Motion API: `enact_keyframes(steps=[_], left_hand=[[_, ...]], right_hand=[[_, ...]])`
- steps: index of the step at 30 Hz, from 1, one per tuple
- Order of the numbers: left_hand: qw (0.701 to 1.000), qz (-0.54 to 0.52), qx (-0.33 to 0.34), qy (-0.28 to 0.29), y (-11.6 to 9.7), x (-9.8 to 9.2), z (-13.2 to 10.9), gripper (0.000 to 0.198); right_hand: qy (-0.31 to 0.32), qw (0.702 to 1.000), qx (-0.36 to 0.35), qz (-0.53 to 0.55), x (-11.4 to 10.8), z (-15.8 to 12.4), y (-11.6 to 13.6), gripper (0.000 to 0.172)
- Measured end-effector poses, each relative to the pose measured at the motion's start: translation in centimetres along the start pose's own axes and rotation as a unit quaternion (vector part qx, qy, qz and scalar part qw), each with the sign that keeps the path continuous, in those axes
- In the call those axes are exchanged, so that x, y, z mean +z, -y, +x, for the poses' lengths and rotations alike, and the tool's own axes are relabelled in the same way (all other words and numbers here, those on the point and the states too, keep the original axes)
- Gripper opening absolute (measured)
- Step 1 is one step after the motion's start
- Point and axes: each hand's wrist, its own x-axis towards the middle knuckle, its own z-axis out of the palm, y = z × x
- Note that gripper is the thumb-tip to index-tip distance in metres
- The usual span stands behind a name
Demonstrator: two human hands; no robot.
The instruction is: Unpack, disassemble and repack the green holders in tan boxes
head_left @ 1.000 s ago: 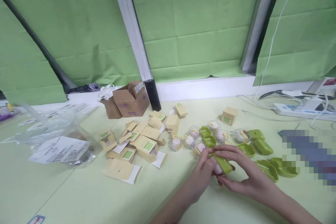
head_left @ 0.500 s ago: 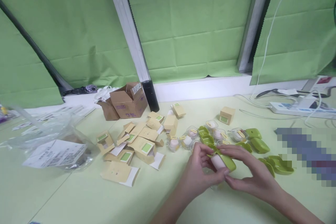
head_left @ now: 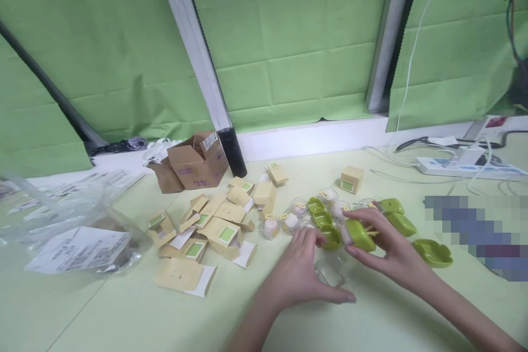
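Observation:
My right hand (head_left: 381, 239) grips a small green plastic cap (head_left: 359, 235) with a pale pinkish-white piece at its left side. Thin yellowish prongs show beside its fingers. My left hand (head_left: 307, 272) has its thumb and fingers spread around a clear plastic cup (head_left: 331, 275) on the table; I cannot tell whether they touch it. Just beyond my left fingertips is an open green cap (head_left: 331, 237), in a row with two others. Clear containers with pale contents and yellow tabs, such as this clear container (head_left: 270, 226), stand behind my hands.
Several opened cardboard cartons (head_left: 223, 234) lie left of my hands. Farther left is a clear plastic bag (head_left: 119, 242) with a label. A brown box (head_left: 198, 162) and a black cylinder (head_left: 233, 153) stand behind. Green caps (head_left: 433, 253) and a power strip (head_left: 470, 168) are rightward.
My hands have drawn apart. The left has let go of the green-capped piece and opened around the clear cup; the right has kept the piece and tilted it.

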Motion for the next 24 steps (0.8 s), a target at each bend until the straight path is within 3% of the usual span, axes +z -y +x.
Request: enact_keyframes(steps=[3, 7, 9, 13, 17, 24], left_hand=[[0.997, 0.039, -0.018, 0.060, 0.9, 0.4, 0.3, 0.065], [0.997, -0.017, -0.007, 0.069, 1.9, 1.3, 0.6, 0.063], [0.997, -0.035, 0.005, 0.072, 2.1, 1.4, 0.7, 0.064], [0.996, -0.031, 0.002, 0.086, 2.3, 1.3, 0.9, 0.063], [0.996, -0.027, -0.024, 0.086, 2.2, 1.1, 0.9, 0.065], [0.995, -0.032, -0.029, 0.085, 1.6, 1.0, 0.5, 0.065]], right_hand=[[0.047, 0.998, 0.045, 0.014, -0.3, 0.1, 0.2, 0.044], [0.165, 0.986, 0.005, 0.038, 0.5, -0.1, 0.9, 0.044], [0.193, 0.981, -0.014, 0.028, 1.1, -0.2, 1.4, 0.037], [0.185, 0.983, -0.020, 0.002, 2.0, -0.5, 2.0, 0.039], [0.218, 0.975, -0.047, 0.003, 1.1, -0.4, 2.1, 0.050], [0.197, 0.978, -0.037, -0.052, 1.0, 0.0, 1.8, 0.035]])
